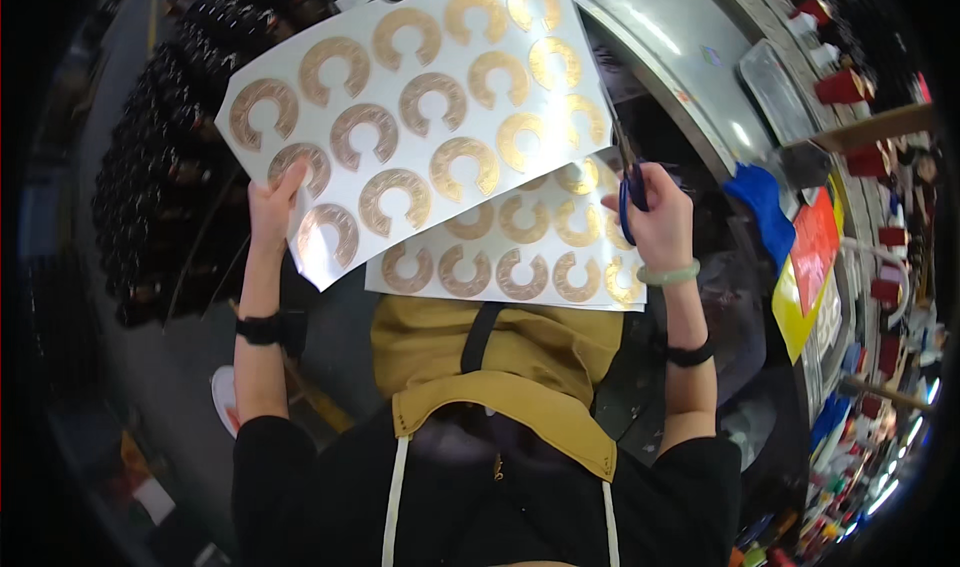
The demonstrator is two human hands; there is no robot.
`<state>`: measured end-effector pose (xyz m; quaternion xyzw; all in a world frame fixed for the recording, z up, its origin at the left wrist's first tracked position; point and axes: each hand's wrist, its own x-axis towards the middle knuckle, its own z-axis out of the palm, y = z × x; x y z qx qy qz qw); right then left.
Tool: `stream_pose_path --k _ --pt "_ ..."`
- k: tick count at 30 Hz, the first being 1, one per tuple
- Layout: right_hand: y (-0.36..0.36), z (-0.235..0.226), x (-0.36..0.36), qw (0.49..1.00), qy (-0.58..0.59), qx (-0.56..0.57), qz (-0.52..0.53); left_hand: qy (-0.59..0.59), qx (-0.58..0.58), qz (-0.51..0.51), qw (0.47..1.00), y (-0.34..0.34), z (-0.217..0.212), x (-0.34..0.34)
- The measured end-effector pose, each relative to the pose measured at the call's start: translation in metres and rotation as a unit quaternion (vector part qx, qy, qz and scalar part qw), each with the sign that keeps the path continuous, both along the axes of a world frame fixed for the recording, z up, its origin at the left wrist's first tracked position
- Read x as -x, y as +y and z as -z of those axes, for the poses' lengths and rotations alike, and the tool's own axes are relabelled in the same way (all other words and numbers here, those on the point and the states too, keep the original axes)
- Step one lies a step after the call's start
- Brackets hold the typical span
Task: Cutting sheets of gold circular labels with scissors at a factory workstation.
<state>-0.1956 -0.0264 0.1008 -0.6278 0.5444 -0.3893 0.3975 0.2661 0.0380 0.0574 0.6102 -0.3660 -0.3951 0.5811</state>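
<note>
A white sheet with rows of gold C-shaped pieces [390, 127] is held up and tilted in front of me. My left hand [275, 202] grips its lower left edge, thumb on top. In my right hand [660, 217] is a pair of scissors with dark blue handles [628, 207], its blades along the sheet's right edge. How far the blades are apart cannot be made out. Under the raised sheet, more sheets of the same kind [490, 292] lie across my lap on a tan apron [540, 342], partly covered.
At the left stand many shiny black objects [150, 187] in a dense heap. A metal table [670, 37] curves along the upper right, bearing a clear tray [780, 92]. Blue [762, 212] and red-yellow plastic wrappings [808, 257] lie at the right.
</note>
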Motion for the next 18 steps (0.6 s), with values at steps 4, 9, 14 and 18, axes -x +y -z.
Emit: stream_pose_path --k 4,9,14,18 --pt "0.039 0.022 -0.009 0.986 -0.069 -0.129 -0.078 -0.021 -0.010 -0.001 1.000 -0.003 -0.015 0.011" --pt "0.088 0.054 -0.037 0.930 -0.075 -0.254 -0.255 0.030 0.040 0.009 0.999 -0.010 -0.013 0.010" --pt "0.097 0.064 -0.072 0.878 -0.093 -0.342 -0.321 0.024 0.094 0.019 0.995 -0.014 -0.012 0.012" --pt "0.083 0.057 -0.089 0.887 -0.115 -0.292 -0.337 0.001 0.101 0.034 0.994 -0.015 -0.018 0.015"
